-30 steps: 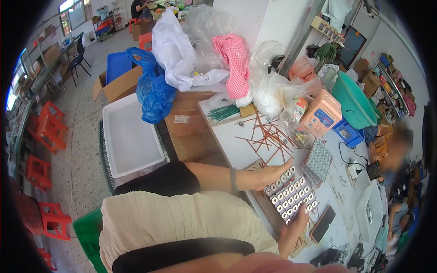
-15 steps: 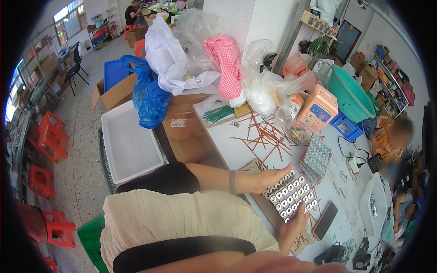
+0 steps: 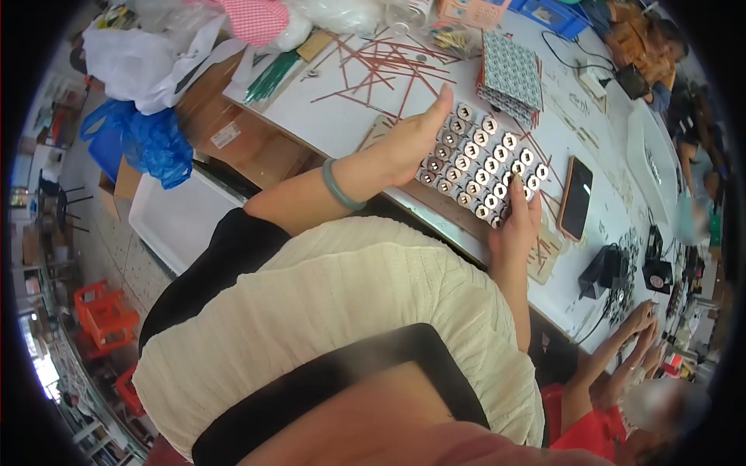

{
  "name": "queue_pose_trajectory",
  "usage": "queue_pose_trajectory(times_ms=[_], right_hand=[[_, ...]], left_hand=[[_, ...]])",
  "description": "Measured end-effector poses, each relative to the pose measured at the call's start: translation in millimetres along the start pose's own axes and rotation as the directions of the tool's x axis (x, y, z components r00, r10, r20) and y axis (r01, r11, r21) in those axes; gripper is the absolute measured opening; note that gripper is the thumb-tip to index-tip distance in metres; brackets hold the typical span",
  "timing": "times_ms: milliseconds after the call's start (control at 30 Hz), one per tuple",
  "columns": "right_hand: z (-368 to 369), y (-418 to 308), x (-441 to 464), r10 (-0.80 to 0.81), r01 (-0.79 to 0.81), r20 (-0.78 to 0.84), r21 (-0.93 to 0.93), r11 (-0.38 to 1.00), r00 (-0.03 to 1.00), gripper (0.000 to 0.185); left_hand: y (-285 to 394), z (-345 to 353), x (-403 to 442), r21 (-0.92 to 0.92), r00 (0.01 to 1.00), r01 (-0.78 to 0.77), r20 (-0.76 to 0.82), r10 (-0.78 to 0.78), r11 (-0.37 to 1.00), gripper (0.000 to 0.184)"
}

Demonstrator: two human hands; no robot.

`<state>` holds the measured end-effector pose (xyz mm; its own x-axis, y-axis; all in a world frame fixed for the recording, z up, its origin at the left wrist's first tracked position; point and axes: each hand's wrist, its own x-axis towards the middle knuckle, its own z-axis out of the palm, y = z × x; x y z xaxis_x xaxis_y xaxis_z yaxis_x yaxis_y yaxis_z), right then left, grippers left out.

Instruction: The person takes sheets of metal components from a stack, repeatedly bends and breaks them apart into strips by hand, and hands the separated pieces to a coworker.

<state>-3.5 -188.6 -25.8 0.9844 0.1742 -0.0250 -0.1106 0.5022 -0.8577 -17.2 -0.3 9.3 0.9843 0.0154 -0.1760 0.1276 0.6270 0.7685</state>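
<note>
Between my hands is a flat board [image 3: 483, 165] carrying rows of round, shiny pieces with dark marks in their middles. It is held tilted over the table's near edge. My left hand [image 3: 416, 144], a grey-green bangle on its wrist, grips the board's left side with the thumb raised along the edge; its other fingers are mostly hidden underneath. At the lower right corner, my right hand [image 3: 517, 221] is closed on the board's edge, fingertips reaching over the outermost round pieces. A phone [image 3: 576, 198] lies to the right of this hand.
Brown sticks [image 3: 388, 66] are scattered behind the board, beside a stack of patterned sheets [image 3: 510, 74]. Green sticks [image 3: 272, 81] lie farther left. A white tray [image 3: 183, 210] is beside the table. A co-worker's hands [image 3: 643, 318] are at the right; black devices [image 3: 604, 270] stand nearer.
My view has tipped down and turned, so the table and board appear higher and larger. Both hands keep hold of the board.
</note>
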Motion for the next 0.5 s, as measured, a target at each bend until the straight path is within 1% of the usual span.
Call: queue_pose_trajectory(times_ms=[100, 200, 233, 267, 300, 333, 367, 400, 433, 467, 500], right_hand=[[3.9, -2.0, -3.1, 0.024, -0.023, 0.011, -0.044, 0.999, 1.0, 0.028], [0.5, -1.1, 0.1, 0.015, -0.014, 0.015, -0.104, 0.995, 1.0, 0.03], [1.0, -1.5, 0.2, 0.024, -0.022, 0.017, -0.112, 0.993, 1.0, 0.03], [2.5, -1.3, 1.3, 0.031, -0.028, 0.02, -0.119, 0.992, 0.999, 0.031], [3.4, -1.0, 2.2, 0.004, 0.001, 0.034, -0.146, 0.989, 0.999, 0.028], [7.2, -2.3, 1.8, 0.02, -0.016, 0.029, -0.141, 0.99, 0.999, 0.028], [11.8, -3.9, -0.1, 0.037, -0.033, 0.024, -0.134, 0.99, 0.999, 0.028], [13.4, -4.4, -3.3, 0.062, -0.06, 0.013, -0.128, 0.99, 0.998, 0.028], [7.6, -1.9, -2.5, 0.079, -0.075, 0.086, -0.045, 0.996, 0.993, 0.028], [1.9, 3.3, 0.4, 0.145, -0.15, 0.144, 0.025, 0.988, 0.979, 0.028], [1.5, 6.1, 3.7, 0.201, -0.224, 0.206, 0.091, 0.97, 0.958, 0.029]], left_hand=[[2.7, -4.6, -3.9, 0.019, 0.996, 0.034, 0.084, -0.035, 0.999, 0.071], [-1.6, -4.5, 0.0, 0.007, 0.998, 0.024, 0.051, -0.024, 1.0, 0.073], [0.9, -5.6, -3.1, -0.031, 0.991, 0.044, 0.129, -0.04, 0.999, 0.063], [-0.2, -7.5, -2.4, 0.09, 0.988, -0.026, 0.154, 0.012, 0.996, 0.058], [-4.5, -10.0, -0.9, 0.206, 0.981, -0.1, 0.184, 0.062, 0.973, 0.053], [-7.4, -10.7, 0.2, 0.317, 0.969, -0.177, 0.22, 0.109, 0.932, 0.048], [-13.0, -8.4, -3.0, 0.314, 0.97, -0.185, 0.21, 0.122, 0.931, 0.036], [-11.6, -3.5, -8.6, 0.213, 0.976, -0.126, 0.202, 0.082, 0.969, 0.035], [-6.7, 3.2, -14.4, 0.108, 0.979, -0.06, 0.198, 0.037, 0.992, 0.034], [-3.9, 6.6, -16.6, 0.002, 0.98, 0.006, 0.2, -0.006, 1.0, 0.034], [4.0, -7.6, -3.7, -0.35, 0.656, 0.253, 0.748, 0.106, 0.902, 0.033]])
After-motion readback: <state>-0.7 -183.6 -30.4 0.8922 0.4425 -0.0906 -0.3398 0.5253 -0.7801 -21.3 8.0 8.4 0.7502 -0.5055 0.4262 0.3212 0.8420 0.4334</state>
